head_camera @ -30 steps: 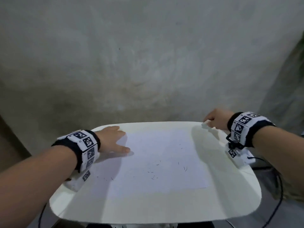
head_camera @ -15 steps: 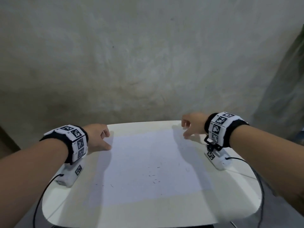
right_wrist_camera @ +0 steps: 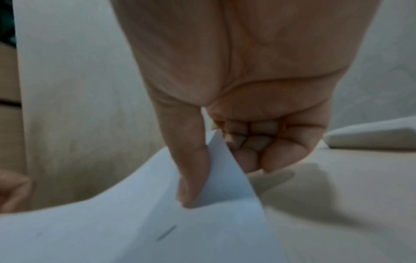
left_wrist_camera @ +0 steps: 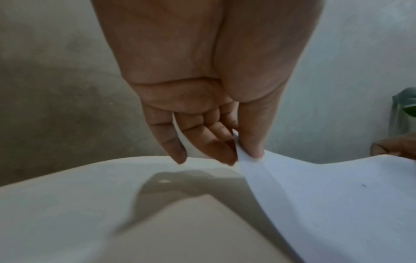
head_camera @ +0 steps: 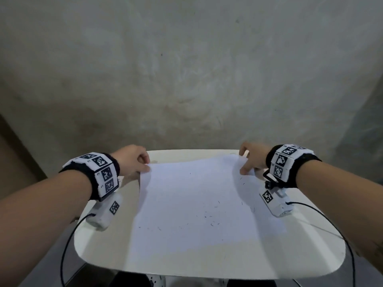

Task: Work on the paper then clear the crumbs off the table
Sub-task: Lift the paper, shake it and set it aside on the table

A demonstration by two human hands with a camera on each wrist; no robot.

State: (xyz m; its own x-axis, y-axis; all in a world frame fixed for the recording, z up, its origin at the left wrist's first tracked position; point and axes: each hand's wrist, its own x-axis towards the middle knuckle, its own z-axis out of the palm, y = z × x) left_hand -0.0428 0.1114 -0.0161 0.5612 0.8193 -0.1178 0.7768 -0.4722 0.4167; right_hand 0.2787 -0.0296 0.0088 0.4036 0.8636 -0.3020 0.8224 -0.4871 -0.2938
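Both forearms are bare, with no sleeves. Each wrist wears a black band [head_camera: 91, 177] faced with white square tiles printed with black-and-white coded markers; the other band [head_camera: 290, 162] sits at the right of the frame. Under each wrist hangs a white camera housing [head_camera: 105, 212] bearing one more marker, trailing a thin black cable [head_camera: 66, 245].

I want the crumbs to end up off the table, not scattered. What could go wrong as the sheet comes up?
The crumbs lie loose on the paper. The left hand and right hand pinch only its far corners, so the near edge may sag and spill them onto the table. Uneven lifting could tip them sideways.
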